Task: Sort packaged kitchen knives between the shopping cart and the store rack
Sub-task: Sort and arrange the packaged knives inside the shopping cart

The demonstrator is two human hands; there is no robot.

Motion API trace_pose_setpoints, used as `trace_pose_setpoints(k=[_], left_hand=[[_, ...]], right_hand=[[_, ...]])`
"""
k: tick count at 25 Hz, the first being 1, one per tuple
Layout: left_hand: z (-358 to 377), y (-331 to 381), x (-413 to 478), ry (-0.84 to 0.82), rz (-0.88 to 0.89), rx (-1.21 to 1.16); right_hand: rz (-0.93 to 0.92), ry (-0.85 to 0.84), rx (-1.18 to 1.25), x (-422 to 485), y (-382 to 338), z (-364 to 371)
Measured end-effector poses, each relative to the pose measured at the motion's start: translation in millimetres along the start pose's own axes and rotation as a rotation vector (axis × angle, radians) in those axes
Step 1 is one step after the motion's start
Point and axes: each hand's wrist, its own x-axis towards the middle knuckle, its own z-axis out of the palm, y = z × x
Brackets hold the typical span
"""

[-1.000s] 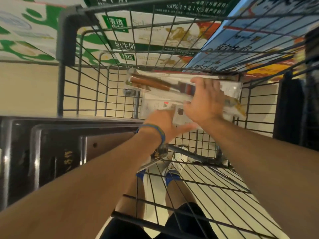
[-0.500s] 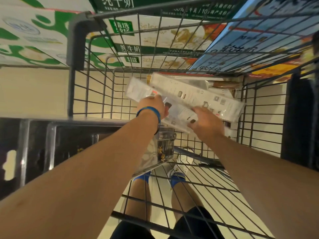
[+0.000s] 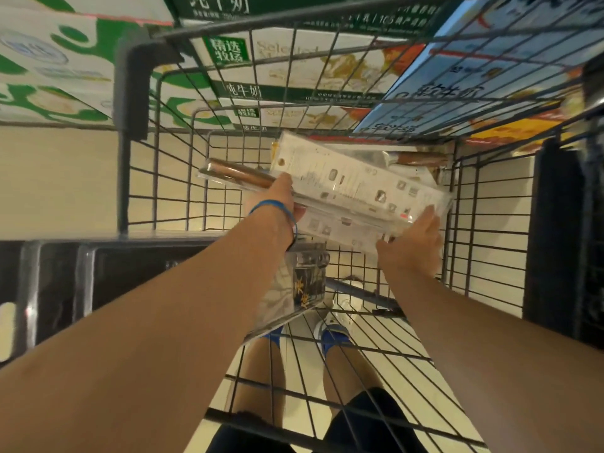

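Several knife packs (image 3: 359, 188) inside cart (image 3: 123, 178); left hand (image 3: 273, 201), right hand (image 3: 413, 243) gripping them.

knife pack (image 3: 359, 188) flipped, right hand (image 3: 412, 248) beneath

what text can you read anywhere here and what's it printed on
"精选牧场": green label, milk carton
"纯牛奶": green band, same carton
"Selected": faint, same carton
blue carton: blurred, unreadable
knife package back print: too small
black package gold characters: blurred

Knife packs (image 3: 359, 188) inside wire cart (image 3: 130, 83)
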Motion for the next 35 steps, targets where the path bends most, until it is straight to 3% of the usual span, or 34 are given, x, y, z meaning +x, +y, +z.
trace_pose_setpoints(k=[4, 7, 9, 13, 18, 23, 27, 30, 33, 35], left_hand=[[-8.9, 0.7, 11.7, 0.107, 0.098, 0.095], [-13.0, 4.5, 6.2, 0.082, 0.106, 0.019], [-13.7, 6.7, 1.2, 0.058, 0.102, -0.031], [-16.3, 14.2, -7.8, 0.033, 0.13, -0.116], [-31.7, 28.2, -23.0, -0.075, 0.237, -0.15], [-37.7, 32.5, -32.9, -0.156, 0.236, -0.215], [-35.9, 30.8, -29.8, -0.078, 0.209, -0.189], [-35.2, 27.3, -36.1, -0.124, 0.203, -0.15], [-32.7, 20.7, -44.6, -0.239, 0.195, -0.087], [-34.6, 18.9, -42.8, -0.272, 0.161, -0.172]], right_hand=[[-0.237, -0.207, 0.025, 12.6, 17.9, 17.4], [-0.277, -0.304, -0.271, 7.9, 27.1, 24.6], [-0.288, -0.295, -0.444, 6.1, 25.6, 23.9], [-0.41, -0.12, -0.502, 7.4, 14.9, 15.5], [-0.161, -0.014, -0.26, 3.3, 5.2, -15.4], [-0.04, 0.164, -0.173, -28.9, 20.4, -29.7], [0.037, 0.056, 0.038, -31.8, 28.9, -45.0], [0.047, -0.039, 0.242, -29.3, 10.1, -59.8], [-0.055, -0.114, 0.144, -10.6, -28.7, -69.6], [-0.177, -0.167, 0.016, 5.3, -62.2, -68.5]])
